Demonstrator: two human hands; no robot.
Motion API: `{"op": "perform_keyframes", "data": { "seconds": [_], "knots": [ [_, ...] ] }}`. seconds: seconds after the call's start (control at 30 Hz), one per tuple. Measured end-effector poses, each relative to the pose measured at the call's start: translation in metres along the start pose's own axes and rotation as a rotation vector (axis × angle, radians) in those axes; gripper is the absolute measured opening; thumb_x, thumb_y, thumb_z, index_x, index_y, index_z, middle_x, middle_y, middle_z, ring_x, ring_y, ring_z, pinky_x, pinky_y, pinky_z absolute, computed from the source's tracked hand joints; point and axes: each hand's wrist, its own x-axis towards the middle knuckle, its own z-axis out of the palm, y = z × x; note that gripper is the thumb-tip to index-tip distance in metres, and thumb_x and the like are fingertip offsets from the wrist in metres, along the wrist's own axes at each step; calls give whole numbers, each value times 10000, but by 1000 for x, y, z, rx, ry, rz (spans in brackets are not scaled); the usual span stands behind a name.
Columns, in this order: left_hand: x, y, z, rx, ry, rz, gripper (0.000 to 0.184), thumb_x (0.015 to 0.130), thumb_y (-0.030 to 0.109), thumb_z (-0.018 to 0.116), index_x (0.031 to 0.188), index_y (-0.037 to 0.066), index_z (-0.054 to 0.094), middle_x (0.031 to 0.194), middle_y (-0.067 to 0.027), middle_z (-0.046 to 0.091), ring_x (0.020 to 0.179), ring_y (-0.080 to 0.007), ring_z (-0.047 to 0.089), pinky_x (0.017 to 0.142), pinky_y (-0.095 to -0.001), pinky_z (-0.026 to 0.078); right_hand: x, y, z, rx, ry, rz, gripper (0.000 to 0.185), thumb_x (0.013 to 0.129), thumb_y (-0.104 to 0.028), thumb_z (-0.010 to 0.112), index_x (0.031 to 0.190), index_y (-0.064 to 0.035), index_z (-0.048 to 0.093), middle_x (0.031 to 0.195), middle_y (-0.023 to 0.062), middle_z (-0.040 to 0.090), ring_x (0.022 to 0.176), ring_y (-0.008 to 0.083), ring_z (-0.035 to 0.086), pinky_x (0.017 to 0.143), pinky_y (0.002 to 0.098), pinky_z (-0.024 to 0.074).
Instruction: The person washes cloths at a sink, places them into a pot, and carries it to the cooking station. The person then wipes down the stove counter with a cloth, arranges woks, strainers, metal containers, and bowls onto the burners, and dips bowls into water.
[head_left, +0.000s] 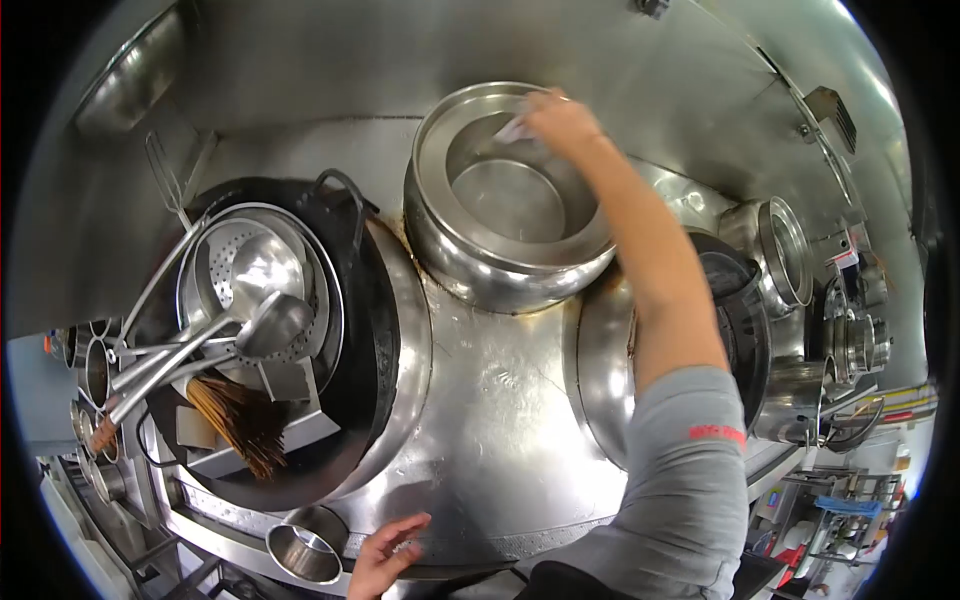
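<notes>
My right hand [560, 122] reaches across to the far rim of a wide round steel pot [480, 262]. Its fingers are closed on a whitish cloth [514, 130], which touches the inside of the pot near the rim; part of the cloth is hidden by the fingers. Low in the view, my left hand [384, 560] hovers by the front edge of the steel counter [490, 440], fingers loosely apart and holding nothing. Beside that hand stands a small steel cup [305, 553].
At left, a black wok [365, 400] holds a perforated skimmer [222, 262], ladles [278, 325] and a bamboo brush [238, 420]. Under my right arm is another dark wok [745, 335]. Steel pots [780, 250] line the right side, and a whisk [165, 175] leans at the back left.
</notes>
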Motion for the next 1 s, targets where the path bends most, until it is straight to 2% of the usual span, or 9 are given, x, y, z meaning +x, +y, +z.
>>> {"op": "perform_keyframes", "data": {
  "seconds": [0.2, 0.3, 0.43, 0.47, 0.5, 0.67, 0.83, 0.9, 1.0],
  "knots": [
    [-2, -10, -11, 66, -89, 135, 434, 887, 55, 647, 1312, 18, 570, 1289, -128, 600, 1248, -222, 534, 1062, -361, 390, -115, -23, -57, 72, -306, 385, 509, 761, -467, 699, 1030, -34, 702, 948, 149, 704, 944, 302, 690, 834, 395, 551],
    [5, 11, 2, 127, -179, 121, 482, 874, 59, 647, 1346, 31, 549, 1321, -99, 583, 1223, -206, 534, 1031, -353, 411, -132, -61, -86, 635, -313, 329, 449, 758, -408, 649, 1028, -59, 735, 1021, 217, 697, 1005, 365, 662, 941, 421, 488],
    [59, 64, 75, -58, 7, 467, 613, 923, 162, 623, 1466, 21, 377, 1446, -122, 476, 1308, -246, 466, 1036, -437, 424, -163, -139, -174, 1184, -198, 425, 309, 723, -224, 646, 996, -116, 742, 913, 194, 716, 846, 334, 710, 793, 414, 554],
    [78, 83, 91, -193, 95, 426, 594, 935, 167, 611, 1463, 32, 374, 1396, -121, 511, 1267, -236, 497, 1011, -419, 445, -178, -166, -181, 1293, -308, 403, 322, 700, -208, 662, 1005, -130, 730, 908, 183, 714, 824, 338, 706, 748, 421, 559],
    [97, 97, 100, -332, 182, 384, 575, 947, 172, 599, 1459, 43, 372, 1347, -121, 545, 1227, -225, 529, 986, -402, 467, -199, -195, -179, 1040, 110, 138, 354, 676, -197, 683, 1019, -113, 712, 932, 166, 714, 812, 317, 706, 720, 404, 556],
    [152, 115, 91, -636, 130, 345, 206, 937, 180, 617, 1092, 53, 571, 965, -80, 636, 875, -180, 631, 771, -341, 530, -234, -178, -203, 1797, -79, 215, 270, 767, -150, 668, 1021, -66, 698, 925, 180, 710, 802, 259, 709, 728, 366, 543],
    [143, 108, 86, -469, 90, 328, 216, 857, 214, 720, 855, 90, 543, 747, -62, 604, 651, -157, 604, 605, -315, 520, -132, -75, -68, 513, 200, 222, 212, 849, -170, 591, 932, -9, 703, 1008, 205, 691, 907, 389, 659, 820, 452, 532],
    [125, 90, 82, -393, 63, 304, 141, 831, 120, 725, 835, 76, 592, 786, -22, 604, 663, -110, 586, 650, -256, 504, -97, -48, -34, 493, -565, 203, 271, 805, -135, 581, 1031, -53, 706, 1201, 205, 639, 1125, 391, 589, 902, 438, 505],
    [105, 83, 81, -373, 73, 134, 130, 812, 43, 684, 939, 52, 656, 872, -41, 634, 765, -117, 611, 690, -266, 501, -50, -71, 5, 486, -1058, -86, 332, 803, -196, 601, 1087, -61, 704, 1218, 209, 636, 1132, 376, 602, 905, 452, 502]
  ]
}}
